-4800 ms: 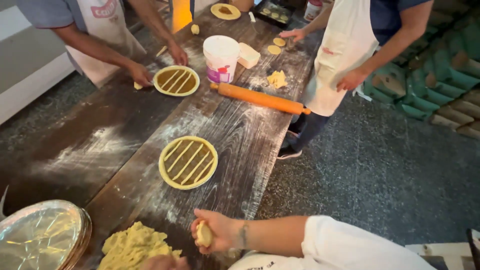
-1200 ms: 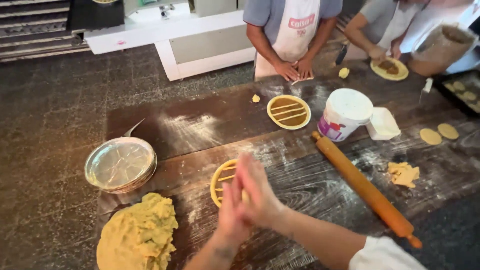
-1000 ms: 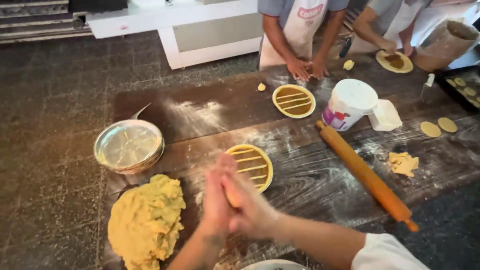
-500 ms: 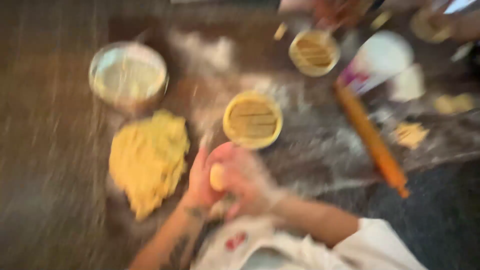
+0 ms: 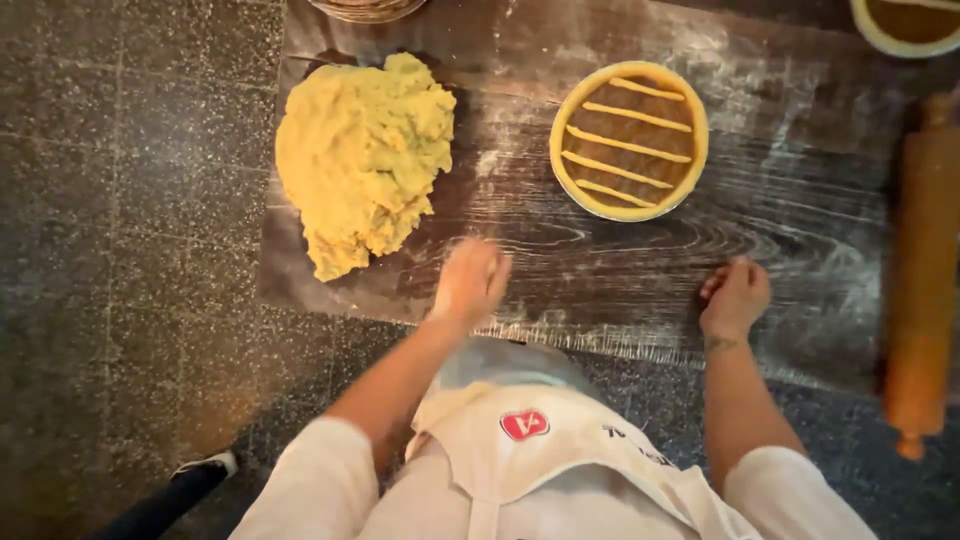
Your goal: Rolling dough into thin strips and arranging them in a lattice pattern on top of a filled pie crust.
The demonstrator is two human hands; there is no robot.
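My left hand point(image 5: 470, 280) lies palm down on the floured dark wooden table point(image 5: 800, 250), blurred, just right of a big mound of yellow dough point(image 5: 360, 160). Whatever is under the palm is hidden. My right hand point(image 5: 735, 295) rests near the table's front edge with its fingers curled and nothing visible in it. Between and beyond the hands sits a round tart point(image 5: 628, 140) with a dark filling and several pale dough strips across it.
A wooden rolling pin point(image 5: 920, 270) lies along the right side of the table. A stack of foil pans point(image 5: 365, 8) shows at the top edge, and a second tart point(image 5: 905, 20) at the top right. Speckled stone floor point(image 5: 120, 300) lies to the left.
The hands, which were pressed together rolling a small ball of dough, have parted and come down onto the table. The view has tilted to look straight down.
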